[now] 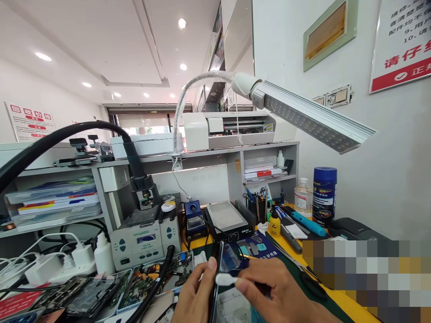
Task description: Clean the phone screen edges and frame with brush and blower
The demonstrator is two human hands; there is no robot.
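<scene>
My left hand (198,291) is closed around a thin dark phone (216,287), which stands nearly on edge toward me, so its face is hardly visible. My right hand (274,287) pinches a white-tipped cotton swab (226,279) between thumb and forefinger. The swab's tip points left, very close to the phone's edge; whether it touches cannot be made out. Below both hands lies a pale, worn work surface (234,305) on a green mat (336,309).
A soldering or hot-air station (144,242) and trays of circuit boards (141,287) stand left. Behind is a flat heating plate (227,217). Scissors (311,280), a yellow bottle (274,224) and a blue-capped can (324,197) are right. A lamp (313,116) hangs above.
</scene>
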